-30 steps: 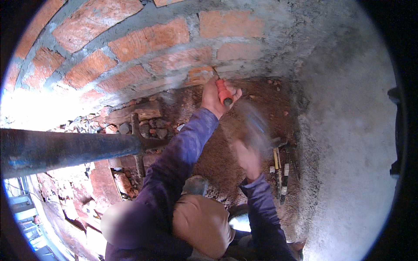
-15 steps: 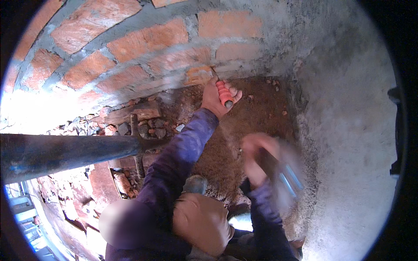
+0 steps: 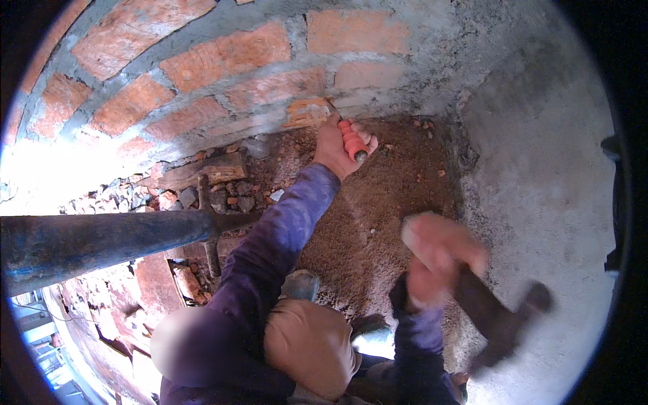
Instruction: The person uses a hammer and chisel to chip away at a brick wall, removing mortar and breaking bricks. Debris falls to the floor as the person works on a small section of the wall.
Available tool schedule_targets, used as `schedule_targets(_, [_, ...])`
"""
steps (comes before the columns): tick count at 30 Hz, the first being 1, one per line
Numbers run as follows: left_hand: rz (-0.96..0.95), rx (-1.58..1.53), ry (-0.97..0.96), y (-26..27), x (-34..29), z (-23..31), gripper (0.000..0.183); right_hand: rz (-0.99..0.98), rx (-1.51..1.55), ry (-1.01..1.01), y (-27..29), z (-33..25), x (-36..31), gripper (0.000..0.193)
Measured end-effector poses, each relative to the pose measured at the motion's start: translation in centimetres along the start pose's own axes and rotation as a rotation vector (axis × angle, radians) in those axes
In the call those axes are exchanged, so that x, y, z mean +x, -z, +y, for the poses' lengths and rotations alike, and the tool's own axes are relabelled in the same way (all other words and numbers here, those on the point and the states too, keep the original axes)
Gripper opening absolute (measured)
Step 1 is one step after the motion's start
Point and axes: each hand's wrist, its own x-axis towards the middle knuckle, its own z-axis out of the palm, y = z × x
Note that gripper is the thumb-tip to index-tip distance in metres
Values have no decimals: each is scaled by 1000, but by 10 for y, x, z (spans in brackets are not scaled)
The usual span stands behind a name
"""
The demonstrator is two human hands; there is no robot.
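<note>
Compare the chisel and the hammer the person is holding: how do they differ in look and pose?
Look: the chisel has a bright red, ribbed grip; the hammer looks dark beyond the hand.
Pose: the chisel points at the brick wall; the hammer's head is well away, at lower right.
Sharpness: the chisel shows fairly clearly; the hammer is motion-blurred.
Shared: each is held in one bare hand, chisel left, hammer right.

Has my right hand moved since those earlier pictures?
Yes: your right hand has shifted rightward, nearer in view to the grey wall on the right.
</note>
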Motion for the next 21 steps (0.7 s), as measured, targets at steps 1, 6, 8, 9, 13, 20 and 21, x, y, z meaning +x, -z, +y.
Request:
schedule_targets(1, [-33,-17,16,0,2,1,36,-215,-393,58,-11,24,-8,3])
schedule_targets(6, [-61,90,-6,4,8,5,35,-429,-214,-854,-26,70,-54,6])
schedule_targets(8, [-61,-5,29,5,7,5,34,-340,-120,-974,-13,41,-46,8])
schedule_targets(9, [6,44,-41,6,6,3,33,-260,-35,-904,-5,24,-32,10])
schedule_targets(13, [-10,13,-18,2,1,1,34,-139,245,-141,17,-27,14,11])
schedule_targets(20, [-38,143,-71,5,-2,0,32,-459,-252,-1157,-23,73,-44,18])
schedule_targets(21, [27,212,-45,7,-2,0,32,-412,-207,-1130,-20,74,-49,16])
